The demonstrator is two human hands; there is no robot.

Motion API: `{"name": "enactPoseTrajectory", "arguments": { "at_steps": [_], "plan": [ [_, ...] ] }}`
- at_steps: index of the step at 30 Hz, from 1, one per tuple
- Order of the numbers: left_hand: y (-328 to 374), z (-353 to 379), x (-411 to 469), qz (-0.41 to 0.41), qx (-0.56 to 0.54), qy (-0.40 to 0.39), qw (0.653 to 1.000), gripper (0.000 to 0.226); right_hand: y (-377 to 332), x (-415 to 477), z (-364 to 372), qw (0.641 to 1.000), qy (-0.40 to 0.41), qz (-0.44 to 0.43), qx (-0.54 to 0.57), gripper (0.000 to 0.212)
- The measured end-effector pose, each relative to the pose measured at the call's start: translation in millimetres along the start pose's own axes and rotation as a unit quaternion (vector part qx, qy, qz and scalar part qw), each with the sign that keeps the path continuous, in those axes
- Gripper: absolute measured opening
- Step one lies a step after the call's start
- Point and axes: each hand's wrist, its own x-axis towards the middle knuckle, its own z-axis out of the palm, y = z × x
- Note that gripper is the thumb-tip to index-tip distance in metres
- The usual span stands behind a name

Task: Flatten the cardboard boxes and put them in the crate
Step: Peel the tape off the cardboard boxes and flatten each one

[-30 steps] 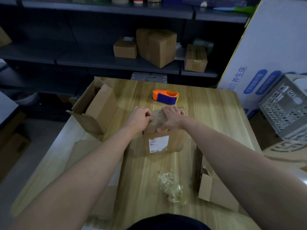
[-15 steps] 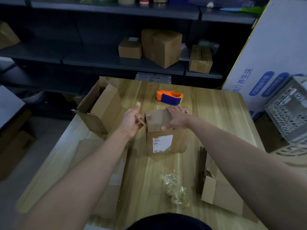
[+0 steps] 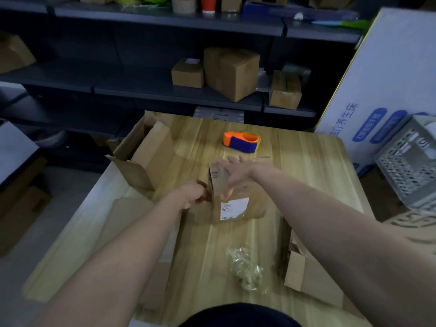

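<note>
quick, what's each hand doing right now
left hand: closed, pinching a brown tape strip at the box.
right hand: open, fingers spread on the box's top flap.

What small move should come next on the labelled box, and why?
Probably pull the tape strip clear with the left hand. It pinches what looks like brown tape at the left edge of the box; one top flap stands up by the open right hand, and the box is not yet flat.
</note>
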Motion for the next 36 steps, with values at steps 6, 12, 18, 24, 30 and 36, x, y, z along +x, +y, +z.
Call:
{"name": "enactPoseTrajectory", "arguments": {
  "at_steps": [6, 12, 18, 24, 30, 36],
  "plan": [
    [12, 18, -9, 0.053, -0.074, -0.006, 0.996, 0.023, 3, -12, 17, 0.993, 0.071, 0.009, -0.098, 0.132],
    [11, -2, 12, 0.064, 0.023, 0.143, 0.987, 0.037, 42, -28, -11, 0.985, 0.150, -0.007, 0.087, 0.113],
    [14, -4, 18, 0.094, 0.059, 0.166, 0.980, 0.032, 60, -29, 3, 0.940, 0.180, -0.040, 0.288, 0.090],
    [12, -2, 17, 0.151, 0.091, 0.209, 0.962, 0.016, 92, -31, 17, 0.926, 0.167, -0.004, 0.339, 0.084],
    [34, 34, 12, 0.208, 0.066, 0.186, 0.958, 0.010, 97, -34, 13, 0.985, 0.113, 0.128, -0.002, 0.119],
    [38, 49, 7, 0.221, 0.026, 0.151, 0.963, 0.011, 81, -15, 37, 0.991, 0.095, 0.091, 0.020, 0.134]
  ]
}}
